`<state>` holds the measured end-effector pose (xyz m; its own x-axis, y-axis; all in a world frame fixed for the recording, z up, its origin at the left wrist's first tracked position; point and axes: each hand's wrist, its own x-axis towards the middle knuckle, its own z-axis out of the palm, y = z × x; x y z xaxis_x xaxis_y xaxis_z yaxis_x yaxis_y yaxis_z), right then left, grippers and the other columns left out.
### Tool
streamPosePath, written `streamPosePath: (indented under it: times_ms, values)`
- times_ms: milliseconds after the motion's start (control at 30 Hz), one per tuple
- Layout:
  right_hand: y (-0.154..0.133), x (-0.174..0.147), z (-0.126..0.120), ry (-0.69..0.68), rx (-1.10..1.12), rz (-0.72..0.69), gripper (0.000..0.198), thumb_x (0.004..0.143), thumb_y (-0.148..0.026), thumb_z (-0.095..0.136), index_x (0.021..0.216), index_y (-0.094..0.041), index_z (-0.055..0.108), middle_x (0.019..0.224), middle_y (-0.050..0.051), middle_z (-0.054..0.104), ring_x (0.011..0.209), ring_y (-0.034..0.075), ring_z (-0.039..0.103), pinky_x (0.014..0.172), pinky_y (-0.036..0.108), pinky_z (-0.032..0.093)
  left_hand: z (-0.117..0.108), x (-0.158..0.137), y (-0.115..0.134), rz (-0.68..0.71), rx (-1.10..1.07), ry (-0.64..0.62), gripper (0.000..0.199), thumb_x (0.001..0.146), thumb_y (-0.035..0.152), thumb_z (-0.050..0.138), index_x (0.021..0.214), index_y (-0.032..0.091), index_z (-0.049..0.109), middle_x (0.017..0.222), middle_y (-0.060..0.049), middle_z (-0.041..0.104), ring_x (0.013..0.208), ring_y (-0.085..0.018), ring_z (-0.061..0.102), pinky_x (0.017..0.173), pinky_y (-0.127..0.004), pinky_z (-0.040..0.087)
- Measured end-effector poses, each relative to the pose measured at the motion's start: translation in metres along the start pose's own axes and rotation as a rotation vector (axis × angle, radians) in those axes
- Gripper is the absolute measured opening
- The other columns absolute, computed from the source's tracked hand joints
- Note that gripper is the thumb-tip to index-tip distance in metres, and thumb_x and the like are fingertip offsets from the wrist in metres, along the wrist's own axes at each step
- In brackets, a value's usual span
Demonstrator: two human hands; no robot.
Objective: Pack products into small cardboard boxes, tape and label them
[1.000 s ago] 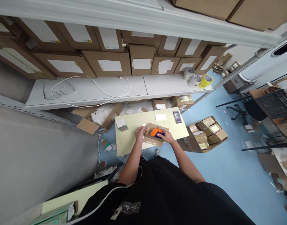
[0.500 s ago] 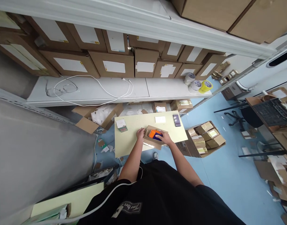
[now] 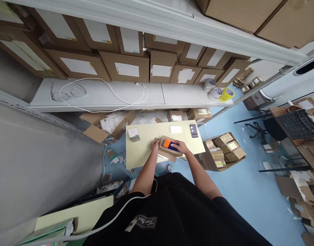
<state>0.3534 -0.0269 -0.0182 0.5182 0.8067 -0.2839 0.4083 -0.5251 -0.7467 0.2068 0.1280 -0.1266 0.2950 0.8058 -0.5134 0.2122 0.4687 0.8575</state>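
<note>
In the head view, an open brown cardboard box (image 3: pixel 162 146) sits at the front edge of the pale yellow table (image 3: pixel 136 158), one flap hanging toward me. My left hand (image 3: pixel 154 145) is closed on the box's left end. Fingers of my right hand (image 3: pixel 181 147) wrap around an orange and dark-blue item (image 3: pixel 167 143) at the box opening; its exact kind is too small to tell. A small white and green carton (image 3: pixel 134 134) stands at the table's left. Farther back lie a white card (image 3: pixel 175 129) and a dark, blurred-out phone-like object (image 3: pixel 194 130).
A grey shelf (image 3: pixel 151 98) behind the table carries labelled boxes (image 3: pixel 127 70), a white cable (image 3: pixel 113 89), glasses (image 3: pixel 77 92) and tape rolls (image 3: pixel 226 94). A large carton (image 3: pixel 210 164) of smaller boxes stands right on the blue floor. An open box (image 3: pixel 96 133) is at left.
The view has shifted slightly. My right hand and the orange and dark-blue item have moved a little within the box opening; my left hand stays at its left end.
</note>
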Motion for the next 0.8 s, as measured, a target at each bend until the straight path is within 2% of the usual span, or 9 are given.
streamPosePath:
  times_ms: [133, 300, 433, 533, 633, 700, 733, 800]
  values:
    - [0.002, 0.003, 0.0, -0.033, -0.08, 0.016, 0.044, 0.087, -0.068, 0.071, 0.104, -0.028, 0.079, 0.1, 0.005, 0.079, 0.089, 0.028, 0.069, 0.079, 0.037, 0.049, 0.004, -0.004, -0.002, -0.113, 0.071, 0.029, 0.024, 0.088, 0.037, 0.066, 0.1, 0.018, 0.073, 0.089, -0.008, 0.077, 0.078, -0.019, 0.072, 0.073, -0.031, 0.057]
    - [0.001, 0.005, -0.001, -0.075, -0.144, 0.034, 0.045, 0.09, -0.069, 0.066, 0.102, -0.027, 0.077, 0.097, 0.003, 0.078, 0.087, 0.024, 0.068, 0.077, 0.032, 0.049, 0.002, -0.004, 0.002, -0.157, 0.231, -0.022, 0.035, 0.092, 0.042, 0.064, 0.112, 0.014, 0.072, 0.095, -0.012, 0.079, 0.082, -0.025, 0.075, 0.071, -0.033, 0.056]
    - [-0.007, 0.004, -0.004, -0.102, -0.203, 0.065, 0.047, 0.094, -0.068, 0.061, 0.105, -0.025, 0.075, 0.1, 0.004, 0.078, 0.091, 0.023, 0.069, 0.078, 0.029, 0.049, -0.014, 0.003, 0.013, -0.088, 0.375, -0.021, 0.055, 0.086, 0.032, 0.073, 0.136, 0.011, 0.062, 0.125, -0.021, 0.073, 0.106, -0.03, 0.073, 0.082, -0.034, 0.056]
    - [-0.012, 0.005, -0.006, -0.113, -0.219, 0.071, 0.046, 0.096, -0.067, 0.061, 0.11, -0.026, 0.075, 0.104, 0.004, 0.078, 0.093, 0.023, 0.07, 0.078, 0.028, 0.049, -0.025, 0.007, 0.023, 0.028, 0.45, -0.058, 0.044, 0.085, 0.022, 0.07, 0.129, 0.017, 0.067, 0.136, -0.018, 0.068, 0.119, -0.03, 0.068, 0.094, -0.035, 0.053]
    - [-0.014, 0.006, -0.006, -0.115, -0.229, 0.067, 0.046, 0.096, -0.066, 0.061, 0.114, -0.026, 0.075, 0.107, 0.005, 0.078, 0.094, 0.023, 0.07, 0.078, 0.028, 0.048, -0.028, 0.01, 0.032, 0.145, 0.478, -0.166, 0.026, 0.087, 0.016, 0.064, 0.11, 0.022, 0.075, 0.126, -0.009, 0.074, 0.116, -0.024, 0.069, 0.099, -0.032, 0.052]
    - [-0.015, 0.006, -0.005, -0.115, -0.248, 0.071, 0.046, 0.096, -0.065, 0.062, 0.114, -0.025, 0.075, 0.107, 0.006, 0.079, 0.094, 0.023, 0.07, 0.078, 0.027, 0.048, -0.026, 0.01, 0.036, 0.196, 0.482, -0.266, 0.024, 0.085, 0.013, 0.065, 0.102, 0.023, 0.078, 0.113, -0.005, 0.078, 0.107, -0.021, 0.071, 0.098, -0.031, 0.054]
    - [-0.015, 0.007, -0.006, -0.117, -0.259, 0.076, 0.045, 0.096, -0.064, 0.062, 0.114, -0.025, 0.075, 0.107, 0.006, 0.079, 0.093, 0.023, 0.07, 0.078, 0.027, 0.047, -0.024, 0.011, 0.038, 0.211, 0.483, -0.307, 0.026, 0.084, 0.012, 0.065, 0.104, 0.023, 0.079, 0.107, -0.004, 0.079, 0.103, -0.021, 0.072, 0.097, -0.031, 0.055]
    - [-0.016, 0.007, -0.006, -0.12, -0.276, 0.08, 0.044, 0.097, -0.063, 0.062, 0.113, -0.024, 0.076, 0.106, 0.006, 0.079, 0.092, 0.023, 0.07, 0.077, 0.027, 0.047, -0.021, 0.011, 0.038, 0.232, 0.48, -0.355, 0.04, 0.083, 0.009, 0.066, 0.12, 0.021, 0.077, 0.103, -0.004, 0.079, 0.101, -0.02, 0.073, 0.099, -0.031, 0.055]
